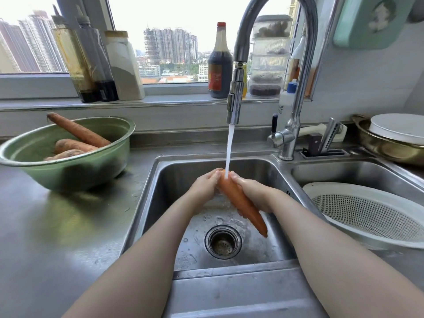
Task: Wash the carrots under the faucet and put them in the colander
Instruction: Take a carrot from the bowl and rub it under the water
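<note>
Centrally, over the sink, both hands grip one carrot: left hand and right hand clasp its thick end under the faucet stream. Colander, apparently empty, sits right. Bowl, farther left, holds three carrots.

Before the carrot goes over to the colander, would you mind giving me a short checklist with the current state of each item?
1. Carrot held by both the left hand and right hand: ok.
2. Water landing on the carrot's upper end: ok.
3. Whole carrot rinsed clean: cannot tell.
4. Colander empty and ready in the right basin: ok.
5. Path to the colander unobstructed: ok.
6. All carrots washed: not ok, three remain in the green bowl.
</note>
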`<action>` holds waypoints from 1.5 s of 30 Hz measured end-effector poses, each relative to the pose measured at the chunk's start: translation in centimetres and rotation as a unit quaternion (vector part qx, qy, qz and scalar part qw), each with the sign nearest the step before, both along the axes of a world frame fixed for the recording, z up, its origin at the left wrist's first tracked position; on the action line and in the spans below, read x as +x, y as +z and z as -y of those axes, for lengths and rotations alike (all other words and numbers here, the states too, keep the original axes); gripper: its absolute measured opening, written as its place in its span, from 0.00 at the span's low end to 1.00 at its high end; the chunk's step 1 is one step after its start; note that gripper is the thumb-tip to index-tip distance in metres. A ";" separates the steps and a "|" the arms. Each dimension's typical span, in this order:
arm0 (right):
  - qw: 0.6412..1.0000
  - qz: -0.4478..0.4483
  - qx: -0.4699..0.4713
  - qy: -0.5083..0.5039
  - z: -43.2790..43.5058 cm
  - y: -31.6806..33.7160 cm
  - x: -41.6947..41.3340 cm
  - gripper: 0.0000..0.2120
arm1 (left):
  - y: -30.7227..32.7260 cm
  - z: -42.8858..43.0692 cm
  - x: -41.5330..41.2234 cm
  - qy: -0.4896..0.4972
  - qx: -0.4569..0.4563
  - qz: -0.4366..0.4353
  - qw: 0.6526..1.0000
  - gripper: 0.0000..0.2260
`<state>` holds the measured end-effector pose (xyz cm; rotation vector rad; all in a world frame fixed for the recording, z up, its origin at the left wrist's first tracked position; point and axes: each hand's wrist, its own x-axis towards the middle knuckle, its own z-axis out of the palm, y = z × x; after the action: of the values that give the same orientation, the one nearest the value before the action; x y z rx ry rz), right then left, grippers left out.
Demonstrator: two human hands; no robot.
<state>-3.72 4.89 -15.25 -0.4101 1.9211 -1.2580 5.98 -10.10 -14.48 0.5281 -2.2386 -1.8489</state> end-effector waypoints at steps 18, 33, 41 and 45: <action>0.995 -0.008 -0.053 0.089 0.9 0.7 0.9 0.18 | 0.6 1.2 0.4 0.068 -0.033 -0.027 0.997 0.12; 0.948 -0.273 0.089 0.138 0.1 1.2 0.3 0.06 | 0.7 3.6 1.5 -0.009 -0.413 0.133 0.901 0.19; 0.930 -0.343 0.064 0.114 0.7 1.3 0.4 0.08 | 0.8 1.7 0.9 -0.098 -0.532 0.066 0.838 0.17; 0.927 -0.345 0.076 0.123 0.9 1.1 0.5 0.10 | 0.3 1.9 0.9 -0.099 -0.522 0.077 0.844 0.14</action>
<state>-3.20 3.96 -14.16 -1.0875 2.4215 -0.8436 6.88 -11.96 -14.13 0.2232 -3.0018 -0.3890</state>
